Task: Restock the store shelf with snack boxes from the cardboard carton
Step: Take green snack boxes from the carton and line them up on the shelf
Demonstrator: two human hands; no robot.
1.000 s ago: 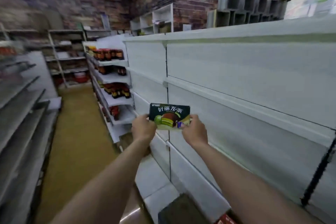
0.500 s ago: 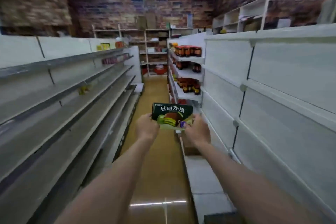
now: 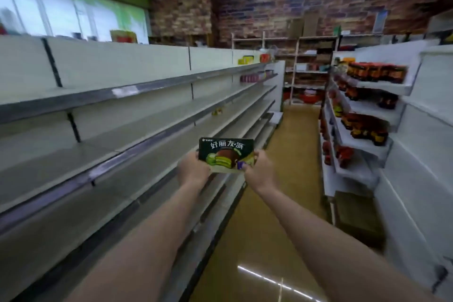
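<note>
Both hands gripped one snack box by its short ends: left hand clasped the L edge, right hand the R edge, fingers curled behind the pack w/ thumbs at the front lower corners, as far as could be seen. Neither hand was loose or spread; each was closed round the box.

Box was mid-air at about chest level, over the aisle floor, printed face toward the camera & text upright, tilted back a little. It was held out in front of the lower tiers of the left shelving, not touching any tier. Holding by the ends kept the front face readable & the base free, prob. so it could be set down label-out w/o re-gripping. That's a judgement.

Arms: both forearms were stretched forward & nearly straight, converging toward the box, wrists about level, backs of hands toward the camera. Left forearm ran above the L shelf edges.

Left shelving looked mostly bare nearby, w/ a few small items far down. Right shelving carried rows of dark jars. Carton not identifiable in view; a dark box-like shape sat low on the R floor, too blurred to say.

Step in hand, prob.: carrying the box to a shelf spot; placing not yet done.
</note>
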